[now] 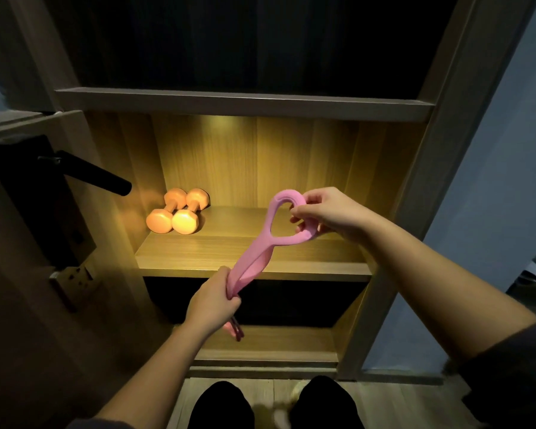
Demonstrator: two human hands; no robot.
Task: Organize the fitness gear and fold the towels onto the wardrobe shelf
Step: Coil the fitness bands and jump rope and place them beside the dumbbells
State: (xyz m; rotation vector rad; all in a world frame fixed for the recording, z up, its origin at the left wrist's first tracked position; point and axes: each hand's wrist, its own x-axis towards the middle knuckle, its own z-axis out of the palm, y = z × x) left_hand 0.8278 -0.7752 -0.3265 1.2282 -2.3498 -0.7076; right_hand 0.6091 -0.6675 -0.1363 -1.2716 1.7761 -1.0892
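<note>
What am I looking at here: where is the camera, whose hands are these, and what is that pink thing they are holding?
There is no machine. A person wears one camera on the head, and it looks down at their own two hands in front of an open wardrobe. The left hand grips the lower end of a pink stretch band. The right hand pinches its upper loop. On the lit shelf behind the band, two orange dumbbells lie side by side at the left.

text: none legible | labels: none | numbers: none | signs: none
</note>
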